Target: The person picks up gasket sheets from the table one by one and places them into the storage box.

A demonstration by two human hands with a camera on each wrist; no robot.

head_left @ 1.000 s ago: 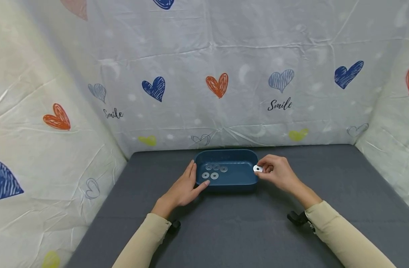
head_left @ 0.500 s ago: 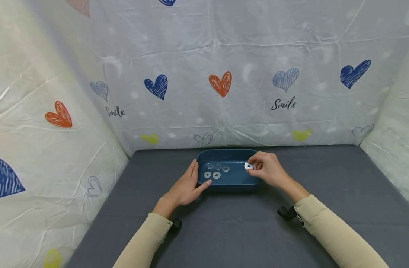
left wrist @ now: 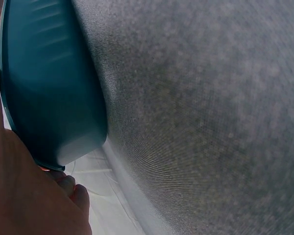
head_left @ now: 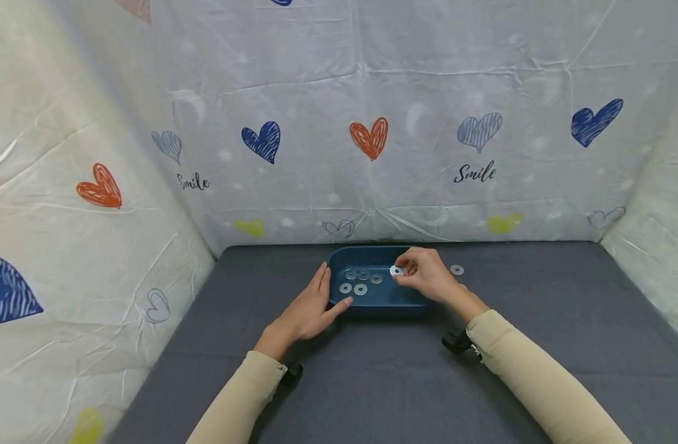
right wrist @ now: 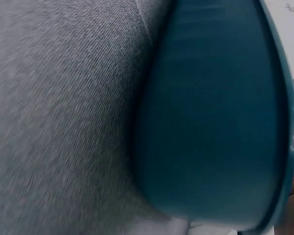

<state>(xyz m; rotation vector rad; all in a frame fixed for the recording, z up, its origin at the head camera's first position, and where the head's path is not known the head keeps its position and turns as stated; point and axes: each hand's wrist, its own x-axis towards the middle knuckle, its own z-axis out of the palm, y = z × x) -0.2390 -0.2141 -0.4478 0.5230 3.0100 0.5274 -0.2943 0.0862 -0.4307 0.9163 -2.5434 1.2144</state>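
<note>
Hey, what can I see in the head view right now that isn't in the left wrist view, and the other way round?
Only the head view: five washers lying in the blue tray, a pinched washer in the right hand, another washer on the grey table right of the tray, and printed hearts.

Only the left wrist view: faint streaks on the tray's outer wall, plus the tabletop's fine grain up close.

Both: tray, left hand at it, table, pale backdrop.
</note>
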